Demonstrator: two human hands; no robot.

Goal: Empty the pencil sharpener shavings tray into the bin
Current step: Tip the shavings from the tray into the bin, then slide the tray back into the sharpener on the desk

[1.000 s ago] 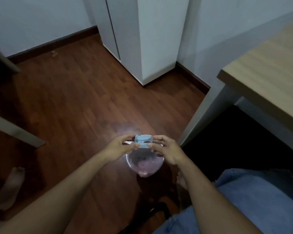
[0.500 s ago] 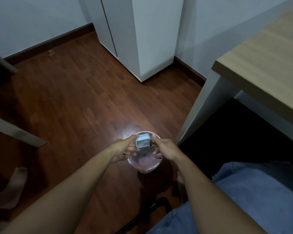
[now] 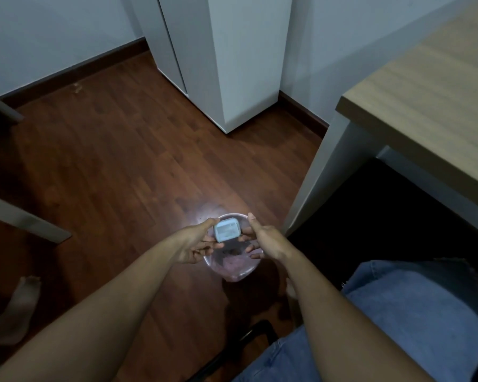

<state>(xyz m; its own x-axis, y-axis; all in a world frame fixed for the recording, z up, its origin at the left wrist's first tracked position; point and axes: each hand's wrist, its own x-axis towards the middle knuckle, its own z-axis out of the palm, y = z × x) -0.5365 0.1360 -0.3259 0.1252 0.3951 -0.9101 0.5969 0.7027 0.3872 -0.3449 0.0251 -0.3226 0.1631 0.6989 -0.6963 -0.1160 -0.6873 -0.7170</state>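
Head view, lower centre: we pinch the small pale-blue plastic shavings tray between left hand and right hand, directly above the translucent round bin on the floor.

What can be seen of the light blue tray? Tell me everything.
The tray is a small, light blue, rounded-rectangular piece, plastic by its look, with a paler face towards the camera. It is held tilted above the bin, the left hand gripping its left side, the right hand's fingers at its right. Shavings cannot be made out.
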